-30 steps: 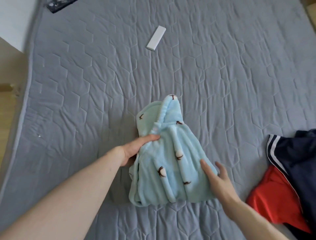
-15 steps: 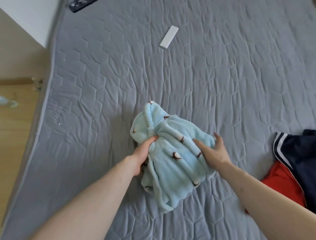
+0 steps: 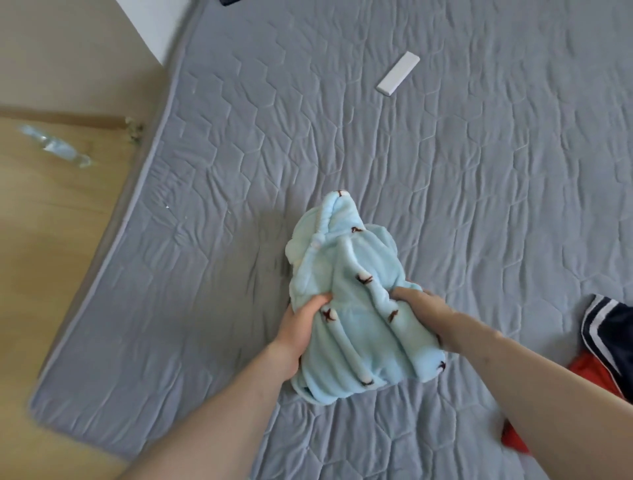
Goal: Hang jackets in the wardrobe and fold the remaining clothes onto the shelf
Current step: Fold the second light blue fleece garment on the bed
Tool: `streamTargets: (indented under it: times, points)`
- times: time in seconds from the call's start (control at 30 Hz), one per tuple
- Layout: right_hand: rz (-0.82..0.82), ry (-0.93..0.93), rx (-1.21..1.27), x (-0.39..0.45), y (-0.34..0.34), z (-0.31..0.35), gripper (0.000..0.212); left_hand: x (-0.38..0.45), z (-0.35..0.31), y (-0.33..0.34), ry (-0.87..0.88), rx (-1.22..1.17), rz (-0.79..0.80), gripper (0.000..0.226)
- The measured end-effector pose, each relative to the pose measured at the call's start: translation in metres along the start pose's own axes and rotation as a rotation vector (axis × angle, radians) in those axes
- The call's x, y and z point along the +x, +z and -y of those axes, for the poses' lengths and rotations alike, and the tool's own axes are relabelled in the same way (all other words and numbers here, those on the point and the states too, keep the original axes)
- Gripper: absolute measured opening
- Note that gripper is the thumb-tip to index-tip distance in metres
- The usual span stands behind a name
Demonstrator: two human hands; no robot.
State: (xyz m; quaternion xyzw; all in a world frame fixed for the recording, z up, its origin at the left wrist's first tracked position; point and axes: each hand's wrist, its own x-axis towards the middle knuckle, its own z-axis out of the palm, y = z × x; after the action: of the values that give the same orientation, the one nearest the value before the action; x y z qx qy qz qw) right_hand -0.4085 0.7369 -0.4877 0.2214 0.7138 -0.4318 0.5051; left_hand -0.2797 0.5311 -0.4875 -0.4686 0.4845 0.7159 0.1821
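Note:
A folded light-blue fleece garment (image 3: 346, 298) with small brown marks is bunched up over the grey quilted mattress (image 3: 445, 171). My left hand (image 3: 299, 329) grips its left side, thumb pressed into the fabric. On the garment's right side my right hand (image 3: 424, 310) holds it, fingers dug into the fleece. The bundle looks raised a little off the mattress at its near end. At the right edge lie a navy garment with white stripes (image 3: 613, 329) and a red garment (image 3: 592, 373), partly hidden behind my right forearm.
A white rectangular remote (image 3: 398, 74) lies on the mattress at the back. A dark object (image 3: 228, 1) shows at the top edge. Wooden floor (image 3: 51, 240) runs along the mattress's left side, with a small clear plastic item (image 3: 54, 145) on it.
Both hands have closed on the blue garment and gathered it up from lying flat. The view has swung to the left, showing more floor.

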Motion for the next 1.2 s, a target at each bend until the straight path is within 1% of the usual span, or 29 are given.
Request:
streamTargets:
  times: [0.1,0.17,0.27,0.37,0.47,0.57,0.63,0.77,0.8,0.9,0.93,0.97,1.0,1.07,1.1,1.2]
  points:
    - [0.035,0.022,0.032,-0.021,-0.003,-0.003,0.056,-0.028,-0.007,-0.002,0.041,0.017,-0.06,0.05]
    - [0.054,0.014,0.049,-0.046,-0.003,-0.003,0.053,-0.054,-0.015,-0.006,0.06,0.012,-0.1,0.046]
    - [0.099,-0.068,0.042,-0.092,0.0,0.003,0.054,-0.106,-0.035,-0.01,0.088,0.025,-0.135,0.049]
    - [0.092,-0.145,0.022,-0.149,0.005,0.015,0.056,-0.171,-0.057,-0.014,0.13,0.047,-0.136,0.049]
    - [0.099,-0.153,0.006,-0.212,0.015,0.024,0.046,-0.242,-0.071,-0.02,0.133,0.017,-0.211,0.051]
    - [0.121,-0.137,-0.019,-0.278,0.032,0.041,0.043,-0.307,-0.08,-0.035,0.126,-0.034,-0.226,0.05]
    - [0.139,-0.115,-0.049,-0.319,0.046,0.056,0.04,-0.348,-0.086,-0.049,0.12,-0.086,-0.24,0.055]
    - [0.197,-0.098,-0.139,-0.382,0.089,0.083,0.032,-0.422,-0.094,-0.092,0.107,-0.182,-0.307,0.075]
    - [0.216,-0.097,-0.157,-0.396,0.103,0.091,0.036,-0.439,-0.097,-0.105,0.113,-0.204,-0.328,0.079]
    - [0.272,-0.14,-0.25,-0.44,0.155,0.118,0.071,-0.486,-0.108,-0.148,0.144,-0.286,-0.404,0.083]
    - [0.295,-0.16,-0.28,-0.453,0.172,0.127,0.079,-0.5,-0.111,-0.163,0.159,-0.317,-0.428,0.082]
    - [0.311,-0.181,-0.316,-0.465,0.192,0.136,0.081,-0.515,-0.114,-0.18,0.177,-0.344,-0.45,0.082]
    - [0.327,-0.208,-0.345,-0.476,0.211,0.144,0.076,-0.529,-0.116,-0.196,0.197,-0.365,-0.466,0.082]
    - [0.371,-0.252,-0.401,-0.498,0.248,0.156,0.058,-0.554,-0.118,-0.227,0.226,-0.408,-0.49,0.084]
    - [0.388,-0.262,-0.43,-0.508,0.267,0.161,0.052,-0.566,-0.117,-0.242,0.242,-0.426,-0.495,0.083]
    - [0.406,-0.308,-0.503,-0.537,0.322,0.178,0.05,-0.597,-0.117,-0.287,0.289,-0.477,-0.513,0.073]
